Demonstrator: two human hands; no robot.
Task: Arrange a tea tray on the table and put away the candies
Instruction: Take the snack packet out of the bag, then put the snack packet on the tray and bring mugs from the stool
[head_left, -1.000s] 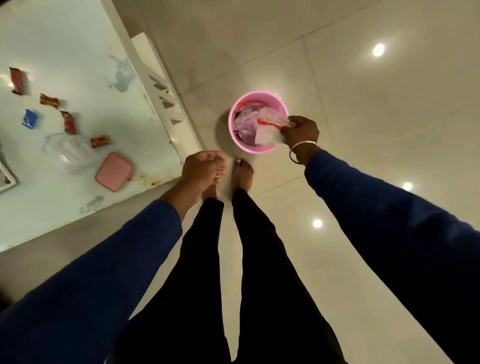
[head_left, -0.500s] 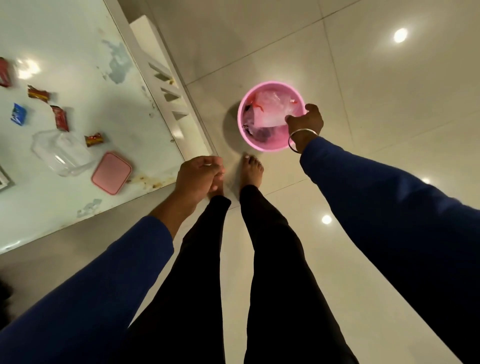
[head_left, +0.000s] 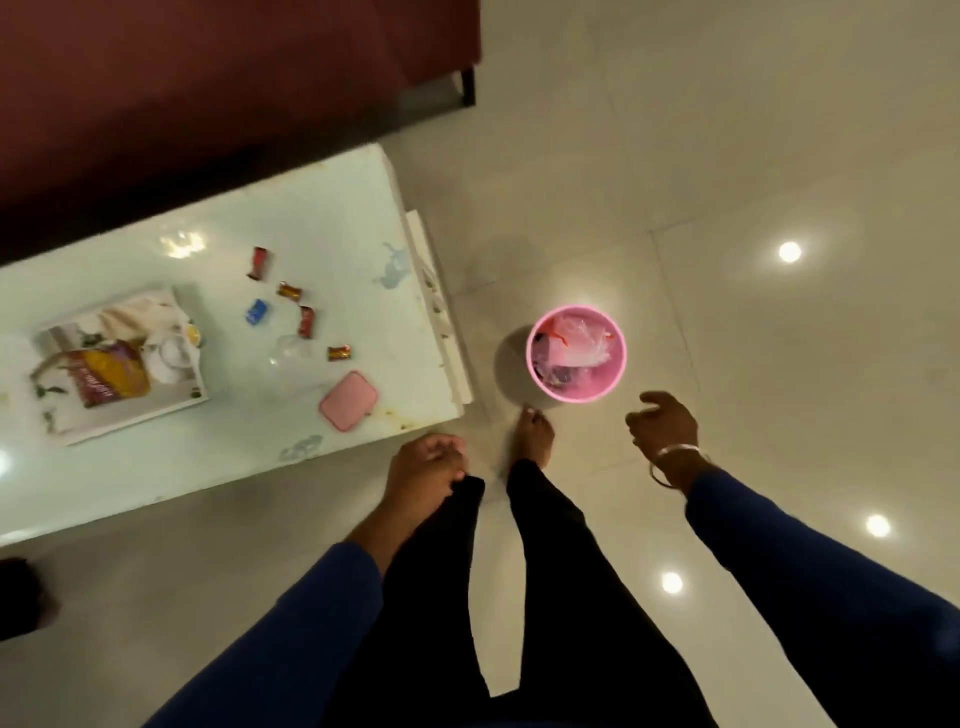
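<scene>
Candies (head_left: 303, 309) lie scattered on the white tabletop (head_left: 332, 223): a red one (head_left: 258, 263) farthest from the person, a brown-gold one (head_left: 289, 291), a blue one (head_left: 255, 312), another red one (head_left: 306, 321) and a brown-gold one (head_left: 340, 353) nearest the pink lid (head_left: 348, 400). A clear container (head_left: 291, 358) sits among them, just at 11 o'clock of the lid. At 9 o'clock of the candies rests a tray (head_left: 122, 366) carrying a yellow-and-maroon packet (head_left: 106, 382) and white cups (head_left: 171, 356). On the floor (head_left: 727, 156) at 3 o'clock of the tabletop stands a pink bin (head_left: 575, 353) with crumpled clear plastic inside. The right hand (head_left: 662, 431) hangs at 5 o'clock of the bin, apart from it, fingers loosely curled and holding nothing, a bangle (head_left: 675, 460) on its wrist. The left hand (head_left: 426, 470) hangs by the tabletop's near edge, fingers loosely curled with nothing visible in them
</scene>
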